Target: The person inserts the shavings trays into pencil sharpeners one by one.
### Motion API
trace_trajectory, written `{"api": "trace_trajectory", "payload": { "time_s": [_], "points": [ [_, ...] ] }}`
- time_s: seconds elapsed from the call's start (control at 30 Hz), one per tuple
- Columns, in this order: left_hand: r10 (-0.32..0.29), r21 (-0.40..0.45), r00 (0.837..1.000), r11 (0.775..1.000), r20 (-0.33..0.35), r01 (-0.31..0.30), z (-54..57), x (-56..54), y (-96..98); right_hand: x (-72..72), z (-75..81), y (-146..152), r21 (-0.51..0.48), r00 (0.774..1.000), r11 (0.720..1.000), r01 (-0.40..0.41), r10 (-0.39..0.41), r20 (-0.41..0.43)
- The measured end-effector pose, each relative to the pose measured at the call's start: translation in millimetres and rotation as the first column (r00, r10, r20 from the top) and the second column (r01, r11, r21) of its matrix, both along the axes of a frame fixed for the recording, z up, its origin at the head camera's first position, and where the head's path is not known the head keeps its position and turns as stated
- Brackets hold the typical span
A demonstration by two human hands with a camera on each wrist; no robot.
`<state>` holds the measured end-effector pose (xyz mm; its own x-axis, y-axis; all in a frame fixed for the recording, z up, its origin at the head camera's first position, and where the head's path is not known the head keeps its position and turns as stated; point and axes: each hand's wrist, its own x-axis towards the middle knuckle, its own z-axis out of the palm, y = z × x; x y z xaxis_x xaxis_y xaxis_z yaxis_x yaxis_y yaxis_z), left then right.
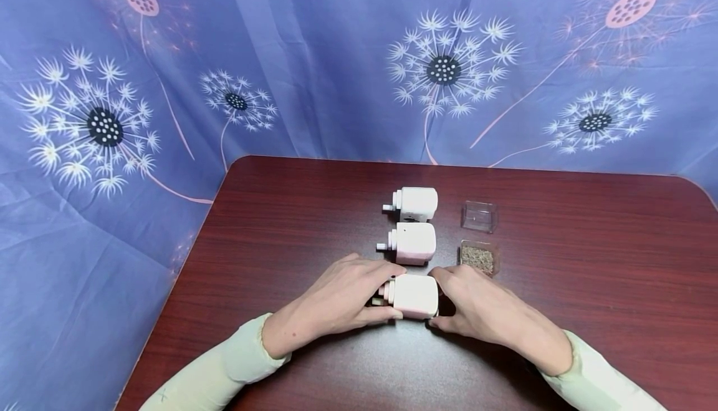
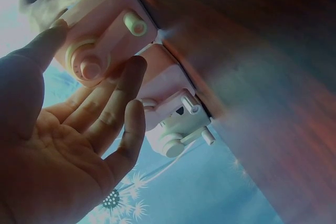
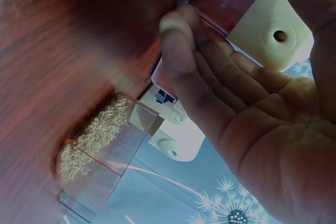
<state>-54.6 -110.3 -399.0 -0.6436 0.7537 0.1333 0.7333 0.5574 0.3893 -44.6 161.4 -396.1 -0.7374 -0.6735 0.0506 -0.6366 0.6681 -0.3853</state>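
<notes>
A pale pink crank pencil sharpener (image 1: 415, 296) lies between both hands, its crank end facing left. My left hand (image 1: 353, 295) holds the crank end, thumb on the near side and fingers on the far side. In the left wrist view its yellow-green crank knob (image 2: 136, 25) shows in front of the palm. My right hand (image 1: 482, 302) grips the opposite end between thumb and fingers. From the right wrist view, that end has a round pencil hole (image 3: 280, 36) and a see-through reddish drawer (image 3: 226, 3) with lettering, beside my fingers.
Two more crank sharpeners, one pinkish (image 1: 415, 241) and one white (image 1: 419, 203), stand in a row behind. Right of them are a clear drawer (image 1: 479, 216) and another drawer of shavings (image 1: 478, 257). A patterned blue cloth (image 1: 336, 74) hangs behind the dark wooden table (image 1: 589, 230).
</notes>
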Motion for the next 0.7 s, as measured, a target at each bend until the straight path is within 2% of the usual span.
{"api": "trace_trajectory", "payload": {
  "time_s": [0.7],
  "points": [
    [-0.003,0.008,1.000,1.000,-0.002,0.003,0.1,-0.1,0.2,-2.8,2.0,-7.1,0.019,0.996,0.999,0.028,-0.030,0.080]
  ]
}}
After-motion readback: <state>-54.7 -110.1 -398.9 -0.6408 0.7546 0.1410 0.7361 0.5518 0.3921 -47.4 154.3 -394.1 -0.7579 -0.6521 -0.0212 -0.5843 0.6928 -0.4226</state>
